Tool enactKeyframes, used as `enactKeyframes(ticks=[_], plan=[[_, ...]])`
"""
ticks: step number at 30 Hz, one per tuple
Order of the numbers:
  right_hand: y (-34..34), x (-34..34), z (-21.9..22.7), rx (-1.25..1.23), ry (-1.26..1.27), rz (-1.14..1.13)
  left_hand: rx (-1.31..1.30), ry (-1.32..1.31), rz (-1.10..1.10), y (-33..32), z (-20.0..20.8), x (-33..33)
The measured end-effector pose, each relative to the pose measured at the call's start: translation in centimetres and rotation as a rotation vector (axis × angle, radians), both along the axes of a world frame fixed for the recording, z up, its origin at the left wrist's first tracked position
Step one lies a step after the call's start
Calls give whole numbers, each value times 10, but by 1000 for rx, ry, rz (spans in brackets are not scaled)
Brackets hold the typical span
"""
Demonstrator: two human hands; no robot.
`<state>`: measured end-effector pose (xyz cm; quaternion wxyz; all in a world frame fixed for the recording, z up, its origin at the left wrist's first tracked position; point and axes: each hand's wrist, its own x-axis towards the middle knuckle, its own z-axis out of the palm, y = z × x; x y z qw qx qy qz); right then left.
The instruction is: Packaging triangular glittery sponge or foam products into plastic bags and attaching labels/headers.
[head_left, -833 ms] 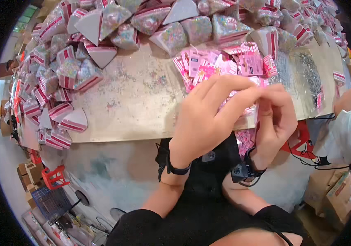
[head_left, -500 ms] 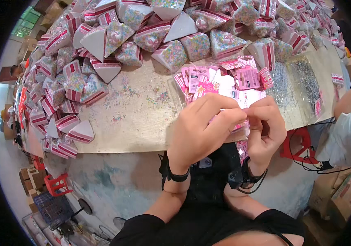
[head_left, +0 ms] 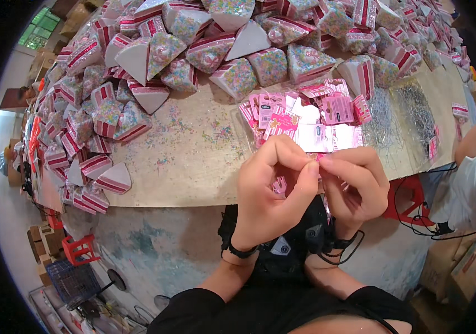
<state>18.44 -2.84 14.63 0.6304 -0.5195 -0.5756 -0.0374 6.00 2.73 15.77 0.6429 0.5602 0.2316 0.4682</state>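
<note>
Small pink piece, mostly hidden by fingertips, exact form unreadable; located over the near part of the counter. Left hand: thumb and forefinger pinching the piece. Right hand: fingers curled, tips pinching the same piece, meeting the left's. Just beyond: heaped pink cards. Right of these: thin silvery strands. Farther back and left: piled cake-slice shapes, speckled and red-striped.

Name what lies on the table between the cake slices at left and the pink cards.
In the head view, scattered colourful bits lie on the tabletop between those cake slices and the pink cards.
</note>
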Motion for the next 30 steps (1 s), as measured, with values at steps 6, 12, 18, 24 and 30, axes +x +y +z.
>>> enactKeyframes(ticks=[6,12,18,24,30], plan=[[-3,-12,8,-126,72,-37,-223,6,-147,0,4,-11],[4,-16,-9,-101,-23,-68,-299,166,-215,7,5,-22],[7,-21,-5,-40,-164,-56,-238,231,-121,7,9,-27],[4,-13,-8,30,-175,-145,-231,139,-148,-1,8,-11],[11,-15,-13,34,-163,-173,-194,195,-144,5,7,-11]])
